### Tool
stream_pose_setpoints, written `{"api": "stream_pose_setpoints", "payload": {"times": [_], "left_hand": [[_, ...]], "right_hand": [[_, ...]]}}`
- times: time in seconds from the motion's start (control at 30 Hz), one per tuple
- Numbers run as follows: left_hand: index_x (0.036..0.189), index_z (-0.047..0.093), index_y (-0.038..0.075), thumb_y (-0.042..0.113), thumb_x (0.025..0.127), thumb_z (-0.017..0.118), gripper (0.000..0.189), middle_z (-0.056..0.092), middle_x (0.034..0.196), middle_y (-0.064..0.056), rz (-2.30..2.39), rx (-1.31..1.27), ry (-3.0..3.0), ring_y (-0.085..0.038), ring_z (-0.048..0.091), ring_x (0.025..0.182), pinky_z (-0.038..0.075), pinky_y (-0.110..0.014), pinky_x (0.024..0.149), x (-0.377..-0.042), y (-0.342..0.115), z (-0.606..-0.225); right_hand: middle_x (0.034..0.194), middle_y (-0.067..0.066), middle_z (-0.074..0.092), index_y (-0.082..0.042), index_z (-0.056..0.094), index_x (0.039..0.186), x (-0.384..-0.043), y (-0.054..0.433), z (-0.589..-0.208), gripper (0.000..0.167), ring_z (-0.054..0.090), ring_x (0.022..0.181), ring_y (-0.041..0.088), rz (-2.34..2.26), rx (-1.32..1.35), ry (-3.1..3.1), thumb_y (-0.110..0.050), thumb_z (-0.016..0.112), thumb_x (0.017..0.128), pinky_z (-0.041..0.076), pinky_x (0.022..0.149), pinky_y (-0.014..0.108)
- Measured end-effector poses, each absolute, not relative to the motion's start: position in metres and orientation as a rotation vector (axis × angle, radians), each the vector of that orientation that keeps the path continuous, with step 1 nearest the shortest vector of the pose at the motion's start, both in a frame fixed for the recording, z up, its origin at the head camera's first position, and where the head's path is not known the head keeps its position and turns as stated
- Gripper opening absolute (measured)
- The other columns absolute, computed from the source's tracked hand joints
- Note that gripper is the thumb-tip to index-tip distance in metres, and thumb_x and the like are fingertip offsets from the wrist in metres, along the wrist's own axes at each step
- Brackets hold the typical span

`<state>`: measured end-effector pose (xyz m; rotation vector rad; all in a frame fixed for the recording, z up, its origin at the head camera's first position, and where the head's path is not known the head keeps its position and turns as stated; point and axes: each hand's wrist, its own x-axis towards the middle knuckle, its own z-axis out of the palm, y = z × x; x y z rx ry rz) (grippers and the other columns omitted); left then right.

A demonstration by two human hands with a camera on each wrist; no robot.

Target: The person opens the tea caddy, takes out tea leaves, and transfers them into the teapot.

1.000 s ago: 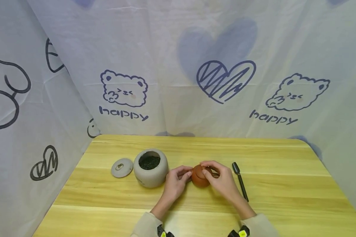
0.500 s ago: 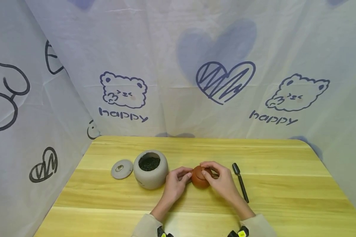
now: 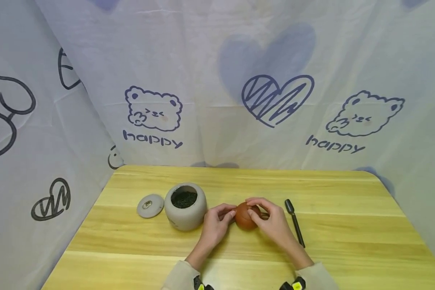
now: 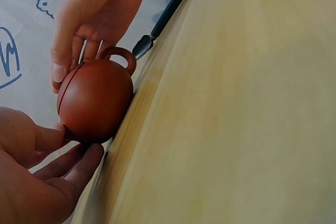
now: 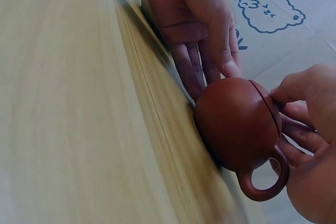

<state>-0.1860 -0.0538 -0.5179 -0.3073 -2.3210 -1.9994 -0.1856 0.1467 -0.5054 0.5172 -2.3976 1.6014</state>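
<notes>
A small reddish-brown clay teapot [image 3: 244, 221] stands on the table, its lid [image 5: 270, 109] seated on top. My left hand [image 3: 214, 225] pinches the spout [image 4: 67, 134] between thumb and fingers, as the left wrist view shows. From the other side my right hand [image 3: 273, 223] holds the lid at its top, thumb in front and fingers behind, so the knob is mostly hidden. The round handle [image 5: 284, 174] sticks out below the right hand in the right wrist view.
Left of the hands stands a grey jar [image 3: 185, 219] with dark tea leaves inside. Its grey lid [image 3: 149, 211] lies beside it, ring upward. A black tea scoop [image 3: 295, 225] lies right of the right hand. Printed cloth hangs behind the wooden table [image 3: 348, 225].
</notes>
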Motion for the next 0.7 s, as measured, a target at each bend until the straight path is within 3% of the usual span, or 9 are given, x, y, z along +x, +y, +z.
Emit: {"api": "stream_pose_setpoints", "payload": {"times": [0.53, 0.7], "left_hand": [[0.110, 0.078, -0.001, 0.002, 0.101, 0.067, 0.014, 0.076, 0.110, -0.020, -1.977, -0.324, -2.322, -0.032, 0.076, 0.102, 0.064, -0.028, 0.084, -0.186, -0.056, -0.513], [0.109, 0.079, 0.003, 0.007, 0.101, 0.069, 0.014, 0.078, 0.107, -0.013, -1.906, -0.308, -2.371, -0.025, 0.076, 0.099, 0.062, -0.026, 0.082, -0.185, -0.057, -0.508]], "right_hand": [[0.130, 0.008, 0.072, -0.011, 0.077, 0.114, -0.185, 0.147, -0.503, 0.017, 0.066, 0.126, 0.031, 1.616, 0.502, -2.414, -0.007, 0.075, 0.097, 0.062, 0.091, 0.036], [0.131, 0.006, 0.072, -0.012, 0.076, 0.117, -0.184, 0.149, -0.500, 0.019, 0.064, 0.129, 0.031, 1.623, 0.486, -2.427, -0.012, 0.074, 0.099, 0.062, 0.093, 0.035]]}}
